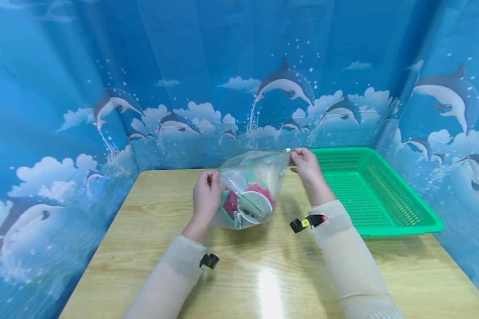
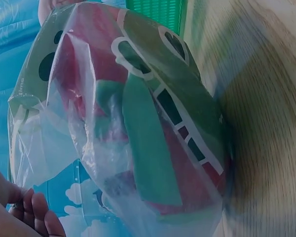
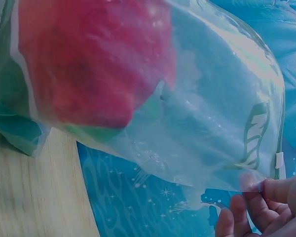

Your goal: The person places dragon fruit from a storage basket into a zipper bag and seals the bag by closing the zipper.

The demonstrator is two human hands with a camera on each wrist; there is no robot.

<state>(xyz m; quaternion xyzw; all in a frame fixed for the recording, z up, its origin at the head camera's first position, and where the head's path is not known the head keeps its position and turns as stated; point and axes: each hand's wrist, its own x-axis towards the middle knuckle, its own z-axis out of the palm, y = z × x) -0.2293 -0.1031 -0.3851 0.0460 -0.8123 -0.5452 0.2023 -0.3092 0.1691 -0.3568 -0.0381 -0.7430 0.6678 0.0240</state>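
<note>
A clear zip bag [image 1: 239, 165] hangs over the middle of the table, its mouth stretched between my hands. My left hand [image 1: 206, 197] pinches the left end of the mouth. With thumb and fingers, my right hand [image 1: 306, 167] grips the right top corner, beside the white slider [image 3: 279, 160]. Inside the bag is a bulky pink-red, green and white item [image 1: 259, 201]; its white-rimmed round face has dark marks. In the left wrist view, green strips and dark patches with white borders show through the plastic [image 2: 153, 143]. What exactly the item is, I cannot tell.
A green perforated basket [image 1: 401, 230] sits at the right on the wooden table [image 1: 143, 248], close to my right forearm. Blue dolphin-printed sheets [image 1: 223, 57] hang behind the table and on both sides. Each wrist carries a small black camera mount [image 1: 209, 260].
</note>
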